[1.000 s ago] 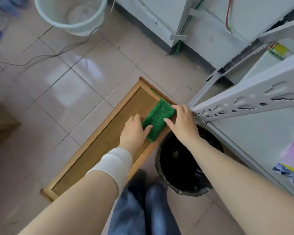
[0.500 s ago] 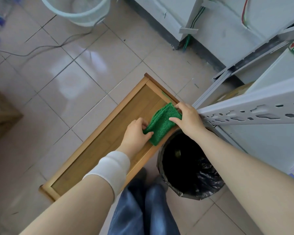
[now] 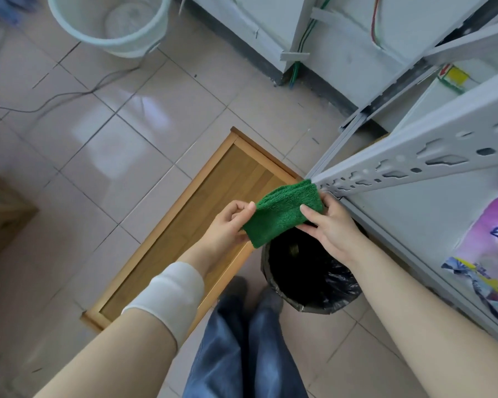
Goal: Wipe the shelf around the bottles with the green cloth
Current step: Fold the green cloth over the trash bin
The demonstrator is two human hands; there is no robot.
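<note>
Green cloth (image 3: 285,215): folded terry pad, held in the air between both hands. Left hand (image 3: 227,225): thumb and fingers pinched on the cloth's left edge; white wrap on the forearm behind it. Right hand (image 3: 329,225): thumb on top, fingers beneath the cloth's right end. Black-lined waste bin (image 3: 311,271): directly below the hands. Wooden tray (image 3: 184,234): on the tiled floor, under the left hand. Grey metal shelf (image 3: 414,173): just beyond the right hand.

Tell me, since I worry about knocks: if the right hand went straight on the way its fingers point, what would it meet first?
Probably the grey perforated metal shelf beam, just beyond the right hand and folded green terry cloth; depth is unclear.
</note>
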